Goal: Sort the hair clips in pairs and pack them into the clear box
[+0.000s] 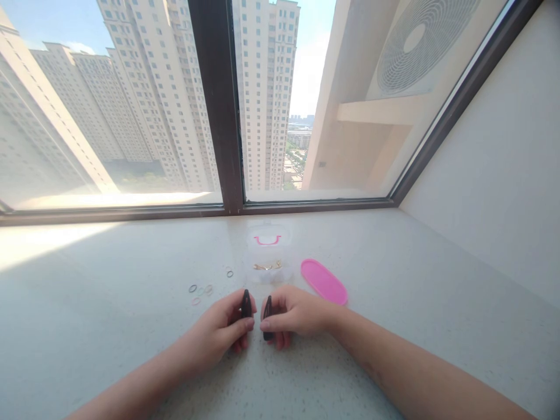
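My left hand (225, 326) pinches a black hair clip (246, 303) between thumb and fingers, holding it nearly upright. A second black hair clip (267, 319) is gripped by my right hand (293, 312), also close to upright. The two clips face each other across a small gap, just above the sill. Right behind my hands lies a clear plastic box (286, 274), apparently with its lid folded back, and a pink handle (268, 241) shows on it. Some gold-coloured pieces (268, 266) rest in the box; their kind is too small to tell.
To the left lie several small hair ties (192, 288), dark and pale. A pink oval tray or lid (324, 282) lies right of the box, close to my right wrist. The speckled white sill (131, 315) ends at a brown window frame (234, 207) and a white wall (494, 175).
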A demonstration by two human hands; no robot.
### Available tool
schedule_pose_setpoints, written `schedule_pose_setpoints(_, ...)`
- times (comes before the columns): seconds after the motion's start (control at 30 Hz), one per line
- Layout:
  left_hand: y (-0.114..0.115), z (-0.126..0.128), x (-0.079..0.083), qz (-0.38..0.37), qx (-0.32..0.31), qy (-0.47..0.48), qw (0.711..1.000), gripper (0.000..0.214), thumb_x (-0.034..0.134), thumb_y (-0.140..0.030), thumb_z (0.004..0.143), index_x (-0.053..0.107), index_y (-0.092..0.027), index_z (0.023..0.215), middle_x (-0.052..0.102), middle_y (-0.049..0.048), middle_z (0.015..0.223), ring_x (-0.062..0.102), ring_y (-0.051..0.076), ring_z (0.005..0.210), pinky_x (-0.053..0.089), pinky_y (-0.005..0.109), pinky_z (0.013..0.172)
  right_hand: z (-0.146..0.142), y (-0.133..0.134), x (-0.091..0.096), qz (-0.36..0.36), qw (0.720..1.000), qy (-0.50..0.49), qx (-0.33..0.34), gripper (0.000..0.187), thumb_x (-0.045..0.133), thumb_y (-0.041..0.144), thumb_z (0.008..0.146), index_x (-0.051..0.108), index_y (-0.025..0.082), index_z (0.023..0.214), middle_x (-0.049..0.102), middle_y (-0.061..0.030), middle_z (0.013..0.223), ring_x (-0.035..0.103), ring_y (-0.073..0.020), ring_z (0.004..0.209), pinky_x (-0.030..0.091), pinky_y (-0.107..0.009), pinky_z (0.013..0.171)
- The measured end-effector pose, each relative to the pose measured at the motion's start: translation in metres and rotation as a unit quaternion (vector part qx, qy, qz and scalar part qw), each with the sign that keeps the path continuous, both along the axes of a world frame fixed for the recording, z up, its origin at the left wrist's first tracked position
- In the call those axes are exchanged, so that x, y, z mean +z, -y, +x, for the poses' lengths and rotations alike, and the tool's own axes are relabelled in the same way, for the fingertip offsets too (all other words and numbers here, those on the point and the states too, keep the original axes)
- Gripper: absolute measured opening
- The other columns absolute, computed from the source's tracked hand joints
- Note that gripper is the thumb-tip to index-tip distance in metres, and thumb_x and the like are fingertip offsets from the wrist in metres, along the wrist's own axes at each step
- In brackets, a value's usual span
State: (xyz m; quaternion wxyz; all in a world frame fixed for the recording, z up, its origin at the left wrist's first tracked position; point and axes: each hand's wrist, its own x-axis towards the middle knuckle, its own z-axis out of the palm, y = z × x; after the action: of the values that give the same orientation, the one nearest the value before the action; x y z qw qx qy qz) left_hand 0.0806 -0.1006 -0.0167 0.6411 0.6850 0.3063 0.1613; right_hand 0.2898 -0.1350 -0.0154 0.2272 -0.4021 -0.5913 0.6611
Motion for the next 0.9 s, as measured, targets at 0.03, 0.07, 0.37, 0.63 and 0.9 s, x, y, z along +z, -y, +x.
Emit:
schedule_pose_setpoints(0.03,0.0002,0.0002,0.0000,-0.001,0.002,0.000,1.000,0.013,0.058,-0.028,0.086,0.047,-0.020,0.085,0.053,-0.0050,0.064,0.051,0.012,0.054,0.044,0.024,0.052,0.0001,0.0000,0.0000,0.000,1.000,0.003,0.001,0.026,0.067,0.037,0.080,0.061,0.012,0.080,0.064,-0.0024,0.070,0.060,-0.0098,0.053,0.048,-0.021,0.051)
schedule_pose_setpoints(0.07,0.0004,0.0004,-0.0001,-0.002,0.004,0.001,1.000,0.014,0.058,-0.028,0.086,0.047,-0.020,0.085,0.054,-0.0047,0.064,0.050,0.012,0.053,0.044,0.024,0.051,0.0001,-0.0001,0.0000,0.000,1.000,0.005,0.001,0.026,0.068,0.037,0.079,0.061,0.012,0.079,0.064,-0.0024,0.069,0.059,-0.0097,0.053,0.047,-0.021,0.050)
schedule_pose_setpoints(0.37,-0.0008,-0.0023,-0.0030,0.031,0.009,-0.023,0.999,0.013,0.053,-0.031,0.088,0.051,-0.018,0.088,0.054,-0.0038,0.066,0.043,0.008,0.047,0.034,0.019,0.043,0.0035,-0.0012,-0.0019,0.038,0.999,0.017,0.009,0.023,0.067,0.034,0.081,0.064,0.012,0.080,0.062,-0.0006,0.067,0.055,-0.0063,0.048,0.041,-0.015,0.043)
schedule_pose_setpoints(0.63,-0.0014,-0.0001,-0.0032,0.026,0.006,-0.032,0.999,0.015,0.052,-0.032,0.087,0.052,-0.018,0.086,0.055,-0.0026,0.067,0.048,0.009,0.049,0.037,0.019,0.042,0.0019,-0.0024,-0.0027,0.044,0.999,0.009,0.011,0.016,0.065,0.028,0.081,0.060,0.013,0.081,0.061,0.0000,0.068,0.054,-0.0061,0.048,0.041,-0.015,0.043)
schedule_pose_setpoints(0.9,-0.0024,-0.0013,-0.0023,0.011,-0.007,-0.018,1.000,0.015,0.057,-0.032,0.087,0.050,-0.019,0.084,0.052,-0.0046,0.065,0.049,0.011,0.052,0.040,0.021,0.049,0.0015,-0.0017,-0.0009,0.044,0.999,0.004,0.008,0.012,0.064,0.024,0.080,0.060,0.012,0.081,0.061,0.0003,0.069,0.055,-0.0059,0.049,0.041,-0.015,0.045)
